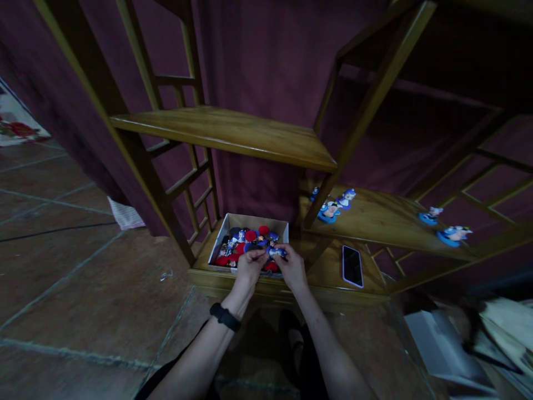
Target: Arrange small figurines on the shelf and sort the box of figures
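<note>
Both hands are down at the cardboard box (233, 223) on the bottom shelf (328, 275), centre of view.

Left hand (249, 268), black band on the wrist (225, 316), is over the near edge of the box. Fingers curled in a narrow grip on a small blue figurine (275, 252), which the right hand shares. Right hand (293, 268) sits just beside it at 3 o'clock, fingertips pinched on the same piece. The figurine is held between the two hands, right at the box's near rim. Too small to tell which part each hand has.

The box is full of mixed little figures (246, 240), blue and red, piled loosely.

At 3 o'clock from the hands a phone (352, 265) lies flat, face up, on the same shelf, well apart from the box.

Next shelf up, at 1 o'clock: a cluster of blue figurines (333, 206) standing near its left end. Two more (443, 226) are near the right end, around 2 o'clock.

Top shelf (225, 130) is at 12 o'clock, plain wood. Dark red curtain (266, 55) hangs behind the rack. Tiled floor (62, 266) is at 9 o'clock.
</note>
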The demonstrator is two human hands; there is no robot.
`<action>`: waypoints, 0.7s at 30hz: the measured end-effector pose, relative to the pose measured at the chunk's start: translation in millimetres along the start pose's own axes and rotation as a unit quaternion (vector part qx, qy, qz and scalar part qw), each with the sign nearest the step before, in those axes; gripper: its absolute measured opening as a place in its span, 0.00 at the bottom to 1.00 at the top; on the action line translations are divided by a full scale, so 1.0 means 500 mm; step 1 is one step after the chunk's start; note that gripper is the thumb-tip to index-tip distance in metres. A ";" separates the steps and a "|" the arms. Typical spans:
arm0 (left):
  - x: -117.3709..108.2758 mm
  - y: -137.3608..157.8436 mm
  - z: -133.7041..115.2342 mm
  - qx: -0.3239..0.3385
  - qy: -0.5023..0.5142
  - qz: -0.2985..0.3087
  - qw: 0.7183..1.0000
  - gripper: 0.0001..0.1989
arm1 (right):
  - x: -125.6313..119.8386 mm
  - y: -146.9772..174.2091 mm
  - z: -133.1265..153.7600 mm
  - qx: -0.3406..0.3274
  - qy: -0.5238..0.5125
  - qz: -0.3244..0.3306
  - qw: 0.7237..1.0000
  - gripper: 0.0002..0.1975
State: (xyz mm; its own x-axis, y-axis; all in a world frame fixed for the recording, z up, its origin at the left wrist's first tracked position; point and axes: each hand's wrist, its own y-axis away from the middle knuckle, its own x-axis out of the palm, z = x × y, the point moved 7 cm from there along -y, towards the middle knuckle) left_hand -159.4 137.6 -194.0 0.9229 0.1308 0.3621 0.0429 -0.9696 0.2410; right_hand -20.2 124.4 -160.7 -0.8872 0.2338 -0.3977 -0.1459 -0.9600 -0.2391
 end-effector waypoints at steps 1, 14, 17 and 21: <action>-0.001 0.001 0.001 -0.010 0.001 -0.001 1.000 0.14 | 0.000 0.001 0.007 -0.008 0.007 0.001 1.000 0.10; -0.001 0.005 -0.003 -0.109 0.082 0.010 0.991 0.10 | 0.015 -0.004 0.017 -0.019 -0.092 0.032 0.995 0.18; 0.001 0.003 0.011 -0.157 0.112 0.016 0.981 0.09 | 0.021 -0.011 -0.010 0.028 -0.175 0.023 0.984 0.18; 0.000 0.001 0.025 -0.194 0.131 0.022 0.972 0.08 | 0.022 -0.013 -0.031 0.069 -0.208 0.009 0.976 0.13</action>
State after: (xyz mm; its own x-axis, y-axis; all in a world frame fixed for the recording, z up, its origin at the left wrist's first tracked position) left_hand -154.4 134.7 -205.1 0.7893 0.1892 0.5842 -0.1878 -0.8314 0.5230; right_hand -22.3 135.6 -177.2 -0.9869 0.1611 -0.0005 -0.1602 -0.9818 -0.1019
